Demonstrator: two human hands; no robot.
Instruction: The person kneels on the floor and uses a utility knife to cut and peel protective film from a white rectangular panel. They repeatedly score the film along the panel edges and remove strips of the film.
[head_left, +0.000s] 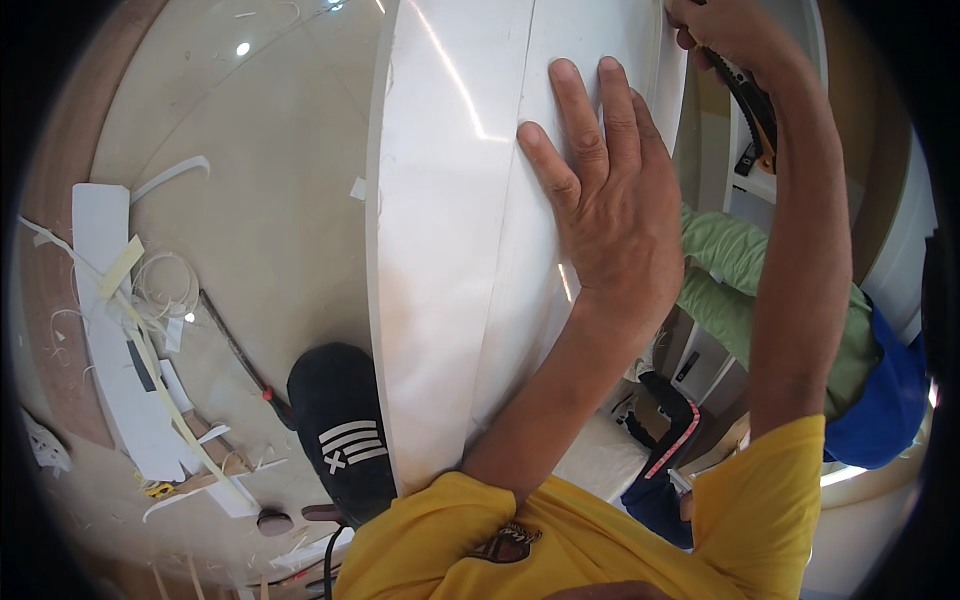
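Observation:
My left hand (622, 190) lies flat on a long white panel (435, 210), fingers spread and stretched toward its far end. A thin straight seam runs along the panel's length. At the upper right, my right hand (725, 28) is closed beside the panel's far right edge. From its curled fingers reaches a long black tool (748, 100) with a ridged side and an orange end; its exact kind I cannot make out. The picture's top edge cuts off part of this hand and what its fingertips touch.
On the left floor lie a white board strip (110, 350), cut scraps and a thin rod (235, 345) with a red-and-black end. A black striped shoe (340, 430) is beside the panel. A person in green trousers (725, 315) and blue is bent over at right, near white cabinet parts (710, 355).

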